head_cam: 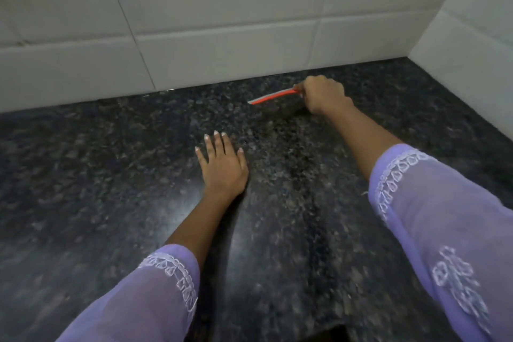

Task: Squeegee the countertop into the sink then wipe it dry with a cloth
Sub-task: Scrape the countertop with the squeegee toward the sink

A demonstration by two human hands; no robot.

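The dark speckled granite countertop fills most of the view. My right hand is shut on a red squeegee near the back wall; its red and white blade sticks out to the left and rests on the stone. My left hand lies flat on the counter in the middle, fingers spread, holding nothing, a short way in front of the blade. Both arms wear sheer purple sleeves. Neither a sink nor a cloth is in view.
White tiled walls run along the back and meet at a corner on the right. The counter's front edge shows at the bottom middle. The picture is blurred by motion.
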